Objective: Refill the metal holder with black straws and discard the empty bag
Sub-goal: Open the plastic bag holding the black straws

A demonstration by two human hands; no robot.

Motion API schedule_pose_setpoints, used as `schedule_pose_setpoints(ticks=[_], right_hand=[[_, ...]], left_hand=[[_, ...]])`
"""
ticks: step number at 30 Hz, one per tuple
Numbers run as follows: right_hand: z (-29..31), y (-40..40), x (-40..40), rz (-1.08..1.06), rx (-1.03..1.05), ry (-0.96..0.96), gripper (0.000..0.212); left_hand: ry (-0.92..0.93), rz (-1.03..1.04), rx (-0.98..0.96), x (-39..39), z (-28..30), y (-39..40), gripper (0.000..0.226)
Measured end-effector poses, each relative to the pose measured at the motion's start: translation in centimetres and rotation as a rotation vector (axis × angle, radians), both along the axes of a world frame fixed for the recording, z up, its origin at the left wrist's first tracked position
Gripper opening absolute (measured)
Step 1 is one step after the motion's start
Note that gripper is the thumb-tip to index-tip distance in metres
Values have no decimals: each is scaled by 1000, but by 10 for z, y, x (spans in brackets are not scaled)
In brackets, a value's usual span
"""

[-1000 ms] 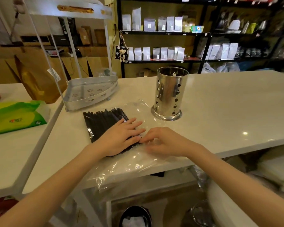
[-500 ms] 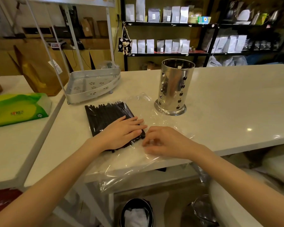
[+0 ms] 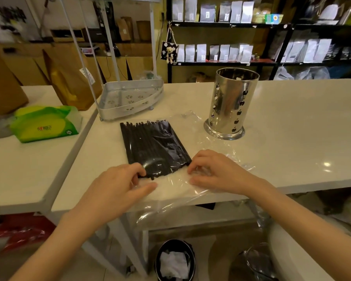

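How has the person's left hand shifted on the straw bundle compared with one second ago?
Yes. The left hand has slid back toward the person, off the top of the black straws to their near end, judged against the metal holder.

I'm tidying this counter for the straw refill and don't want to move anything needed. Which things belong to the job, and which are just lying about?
Part of the job:
black straws
clear plastic bag
metal holder
bin on the floor below
left hand and right hand, both at the bag

Lying about:
green tissue pack
white corner rack
brown paper bag
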State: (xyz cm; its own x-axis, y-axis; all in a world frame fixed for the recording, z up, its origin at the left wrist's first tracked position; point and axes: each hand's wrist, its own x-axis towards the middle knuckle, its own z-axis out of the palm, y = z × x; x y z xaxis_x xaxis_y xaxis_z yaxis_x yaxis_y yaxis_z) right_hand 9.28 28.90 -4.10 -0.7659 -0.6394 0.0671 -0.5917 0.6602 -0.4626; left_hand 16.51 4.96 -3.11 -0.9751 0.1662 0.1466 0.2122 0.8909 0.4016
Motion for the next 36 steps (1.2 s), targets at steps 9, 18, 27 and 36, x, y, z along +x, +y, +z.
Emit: schedule_pose_setpoints(ticks=[9,18,27,36], right_hand=[[-2,-12,9,32,-51,35,21],[-6,-45,21,111,-51,81,39],[-6,-45,22,97,-76,93,35],[9,-16,8,34,-60,-23,6]], left_hand=[[-184,106,190,22,-9,1,55],[-143,166,268,19,-12,6,14],[-84,104,425,19,-11,9,13],[-266,-24,441,20,12,9,13]])
